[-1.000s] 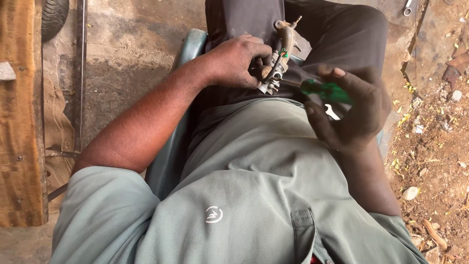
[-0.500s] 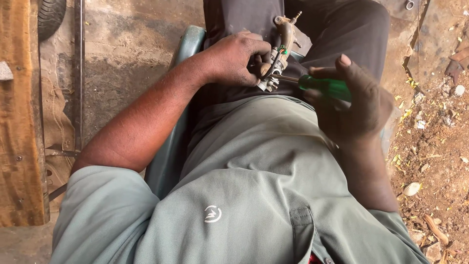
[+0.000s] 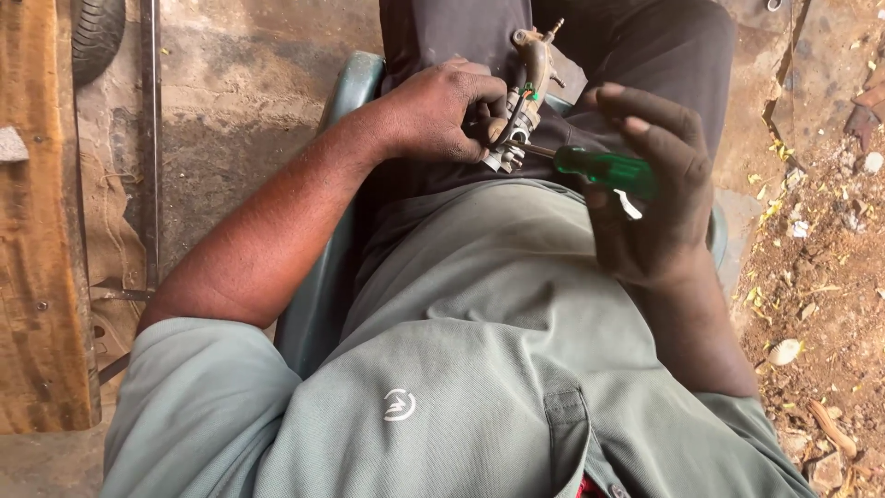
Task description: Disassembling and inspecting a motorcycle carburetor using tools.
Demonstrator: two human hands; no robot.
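Bare concrete floor [image 3: 240, 101] lies to the person's left and reddish dirt strewn with stones [image 3: 820, 277] to the right; the person sits in a green plastic chair [image 3: 318, 295], seen from above. Part of a tyre [image 3: 97, 32] is cut off at the top edge, beside a worn wooden plank [image 3: 37, 231]. On the lap, the left hand [image 3: 442, 111] has its fingers curled tight around a small corroded metal part [image 3: 525, 101] with a curved pipe; its lower half is hidden behind the fingers, and its details are hard to make out. The right hand [image 3: 659, 184] grips a green-handled screwdriver [image 3: 604, 171], fingers wrapped over the handle, the shaft tip touching the part. Compared with half a second ago, the screwdriver handle shows more fully and its shaft now reaches the part
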